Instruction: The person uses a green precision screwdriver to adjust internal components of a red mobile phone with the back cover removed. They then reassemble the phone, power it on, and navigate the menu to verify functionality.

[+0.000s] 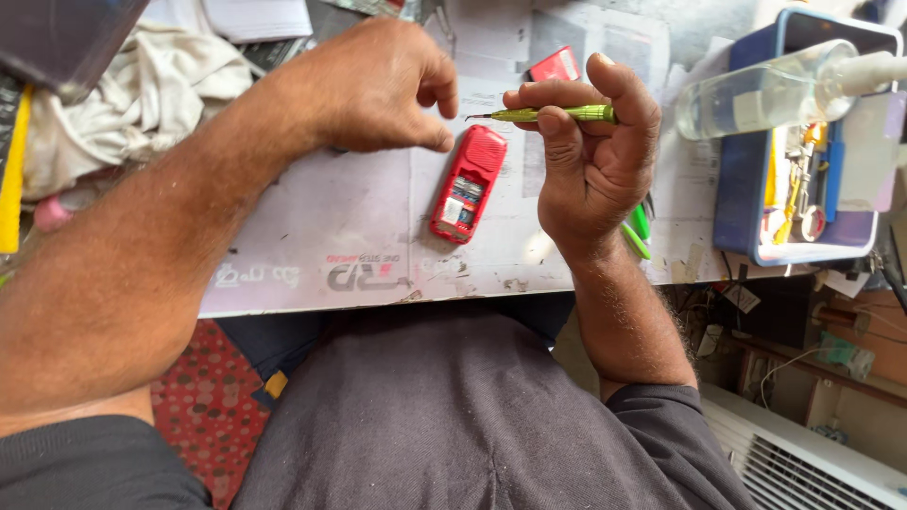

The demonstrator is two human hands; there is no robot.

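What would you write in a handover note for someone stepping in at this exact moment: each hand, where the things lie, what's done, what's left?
Left hand: loosely curled, fingertips pinched, hovering just above the top of the red phone; whether it holds anything cannot be told.
Right hand: grips a green screwdriver, tip pointing left over the phone.
The phone lies back-up on the paper-covered table, its back cover off and insides exposed.
A red cover lies just beyond it.
Blue tool tray at the right.
Done: back opened. Left: phone not reassembled.
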